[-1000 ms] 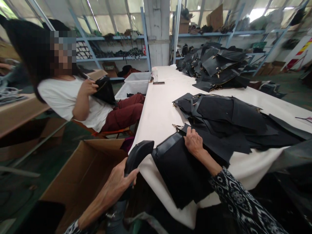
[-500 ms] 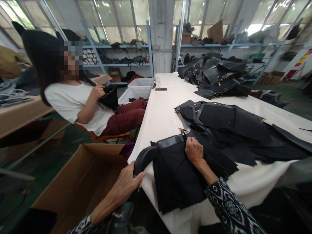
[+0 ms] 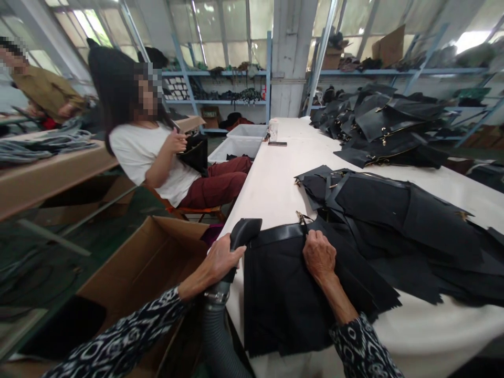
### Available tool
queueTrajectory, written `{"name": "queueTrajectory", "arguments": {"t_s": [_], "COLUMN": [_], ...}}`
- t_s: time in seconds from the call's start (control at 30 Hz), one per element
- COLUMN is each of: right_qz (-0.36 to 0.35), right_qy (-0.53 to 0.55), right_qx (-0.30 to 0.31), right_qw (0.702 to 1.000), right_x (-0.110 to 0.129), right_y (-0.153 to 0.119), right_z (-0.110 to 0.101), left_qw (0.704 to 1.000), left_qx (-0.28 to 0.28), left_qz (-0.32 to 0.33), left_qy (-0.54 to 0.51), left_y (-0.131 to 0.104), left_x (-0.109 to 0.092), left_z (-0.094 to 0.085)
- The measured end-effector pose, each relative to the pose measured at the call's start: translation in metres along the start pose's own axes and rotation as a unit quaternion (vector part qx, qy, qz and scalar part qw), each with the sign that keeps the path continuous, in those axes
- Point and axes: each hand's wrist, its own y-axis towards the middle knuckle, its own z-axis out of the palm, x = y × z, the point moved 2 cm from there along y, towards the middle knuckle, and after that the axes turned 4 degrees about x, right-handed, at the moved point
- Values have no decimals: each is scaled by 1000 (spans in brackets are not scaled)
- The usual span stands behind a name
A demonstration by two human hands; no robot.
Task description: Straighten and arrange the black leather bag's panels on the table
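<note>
My left hand [image 3: 220,262] is wrapped round a black vacuum nozzle [image 3: 247,233] on a grey ribbed hose [image 3: 222,336]. The nozzle's mouth is over the upper left corner of a black fabric bag panel [image 3: 285,294]. Along the panel's top edge runs a smooth dark strip [image 3: 281,234]. My right hand [image 3: 319,254] has its fingers curled and pressed together at the upper right of this panel, gripping its edge; the fingertips are hidden. Just above that hand lies a small gold metal fitting [image 3: 302,217]. The panel hangs over the table's near edge.
More black bag pieces [image 3: 386,210] lie to the right, with a larger pile [image 3: 386,121] behind them on the white table [image 3: 275,173]. An open cardboard box [image 3: 129,262] stands at the left. Beyond it sits a co-worker in a white shirt [image 3: 137,152], near plastic bins [image 3: 232,149].
The view has turned left, bringing a second person in at the far left. My left hand has moved the nozzle up and right, over the panel's corner. My right hand still grips the panel.
</note>
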Motion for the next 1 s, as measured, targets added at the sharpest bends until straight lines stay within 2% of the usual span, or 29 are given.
{"name": "queueTrajectory", "arguments": {"t_s": [0.2,0.37,0.5,0.63,0.73,0.87,1.0], "right_qz": [16,15,10,9,9,11,11], "right_qy": [8,5,0,-6,-10,-10,-8], "right_qx": [-8,-19,-24,-29,-34,-33,-29], "right_qw": [1000,1000,1000,1000,999,999,999], "right_x": [-1,-1,-1,-1,-1,0,1], "right_y": [0,-2,-2,-2,-2,-1,-2], "right_z": [2,2,2,2,2,2,2], "left_qw": [1000,999,998,1000,1000,999,999], "left_qx": [1,27,57,9,-18,-14,-24], "left_qz": [17,11,-1,-17,-18,-39,-27], "left_qy": [-8,22,25,13,3,-23,36], "left_y": [-36,-55,-46,-23,-15,-27,-48], "left_x": [8,11,10,14,19,29,31], "left_z": [-11,-5,6,8,4,-3,-11]}}
